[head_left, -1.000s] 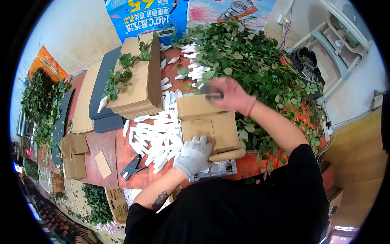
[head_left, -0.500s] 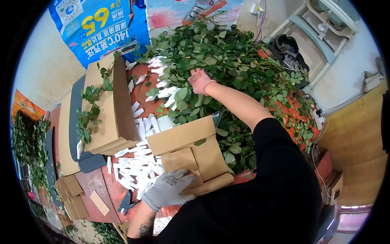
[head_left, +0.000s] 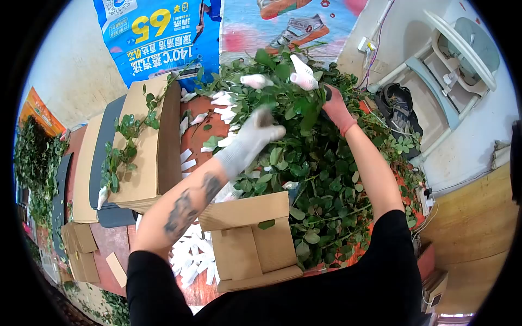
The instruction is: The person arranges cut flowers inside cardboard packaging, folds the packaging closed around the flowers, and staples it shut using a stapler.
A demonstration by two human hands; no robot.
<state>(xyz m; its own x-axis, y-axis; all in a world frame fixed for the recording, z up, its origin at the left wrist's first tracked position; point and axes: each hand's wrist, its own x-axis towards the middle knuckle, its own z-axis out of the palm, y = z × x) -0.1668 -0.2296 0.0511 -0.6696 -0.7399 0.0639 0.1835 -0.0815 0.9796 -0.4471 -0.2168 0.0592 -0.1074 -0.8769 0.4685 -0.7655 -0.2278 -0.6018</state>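
My right hand (head_left: 338,111), in a pink glove, is closed round leafy stems that end in white-wrapped rose heads (head_left: 304,76). My left hand (head_left: 254,136), in a white glove, reaches over the leaves just left of those stems; its fingers are blurred by motion. A heap of green rose stems (head_left: 326,185) lies under and around both hands. Nearer my body, an opened cardboard piece (head_left: 239,252) lies folded out on the table, with a loose green leaf on it. White paper sleeves (head_left: 190,261) are scattered left of the cardboard.
A stack of cardboard (head_left: 138,174) stands at the left with one wrapped rose lying on it, beside dark sheets (head_left: 100,179). Smaller folded cardboard (head_left: 79,250) lies at the far left. Posters (head_left: 157,41) hang behind the table. A white chair (head_left: 451,81) stands at the right.
My left hand has left the cardboard and moved forward to the leaves. My right hand has taken hold of stems and raised them, with their wrapped heads now above the heap.
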